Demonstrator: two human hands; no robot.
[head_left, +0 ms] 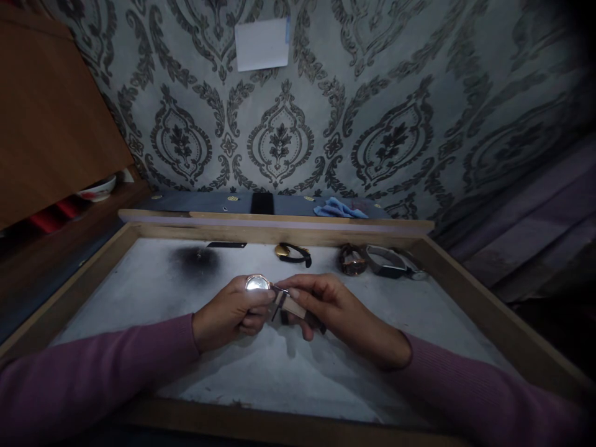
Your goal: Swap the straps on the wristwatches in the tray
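Far off in the wooden tray lie a black strip on the left, a gold watch in the middle, and a brown watch and grey watch on the right. In the middle, the left hand pinches a shiny round watch. The right hand grips a strap, partly hidden by fingers. A thin dark bit between is hard to see. I count four watches.

Dim light is falling on grey damask wallpaper while a brown wooden cabinet is filling the upper left.
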